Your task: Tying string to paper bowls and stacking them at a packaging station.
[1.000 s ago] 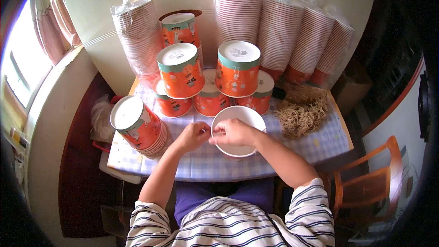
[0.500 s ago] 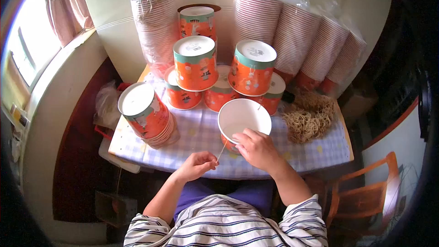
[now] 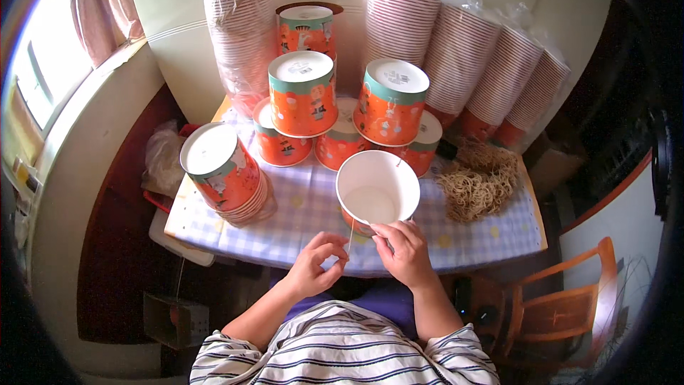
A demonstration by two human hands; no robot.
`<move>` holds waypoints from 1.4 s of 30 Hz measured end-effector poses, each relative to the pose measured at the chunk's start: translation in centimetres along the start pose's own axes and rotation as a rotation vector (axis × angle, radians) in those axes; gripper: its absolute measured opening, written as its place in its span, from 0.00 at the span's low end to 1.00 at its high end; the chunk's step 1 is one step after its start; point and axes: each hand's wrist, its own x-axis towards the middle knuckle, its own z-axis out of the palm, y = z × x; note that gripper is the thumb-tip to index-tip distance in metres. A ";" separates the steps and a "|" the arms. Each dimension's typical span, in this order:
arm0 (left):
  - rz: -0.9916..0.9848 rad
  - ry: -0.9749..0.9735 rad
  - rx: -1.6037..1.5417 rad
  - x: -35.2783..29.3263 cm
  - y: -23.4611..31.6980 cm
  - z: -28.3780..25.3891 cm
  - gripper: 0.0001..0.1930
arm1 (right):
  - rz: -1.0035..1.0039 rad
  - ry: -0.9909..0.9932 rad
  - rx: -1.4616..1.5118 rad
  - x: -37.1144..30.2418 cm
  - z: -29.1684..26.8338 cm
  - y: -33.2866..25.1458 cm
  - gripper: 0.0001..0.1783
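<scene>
1. The left forearm (image 3: pixel 260 315) angles inward; the left hand (image 3: pixel 319 264) has its fingers curled toward the thumb.
2. The right hand (image 3: pixel 406 251) sits slightly farther forward, fingers bent.
3. Whether either thumb meets its fingertips is hard to tell.

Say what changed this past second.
The right hand drew from over the white-lined orange paper bucket to its near rim; the left hand moved toward the person, holding a thin pale string. The upside-down orange-and-green paper buckets and tangled tan strands stayed put.
</scene>
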 end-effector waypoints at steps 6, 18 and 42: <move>0.101 0.079 -0.183 1.4 0.0 -1.3 0.02 | -0.038 -0.074 0.053 1.7 -0.8 0.0 0.15; -0.318 0.170 -0.954 5.1 -0.3 -1.1 0.06 | -0.070 -0.331 0.291 7.5 -2.0 0.7 0.12; -0.246 0.279 -0.910 2.2 -3.2 -0.1 0.03 | 0.075 -0.099 0.186 3.2 1.6 0.0 0.07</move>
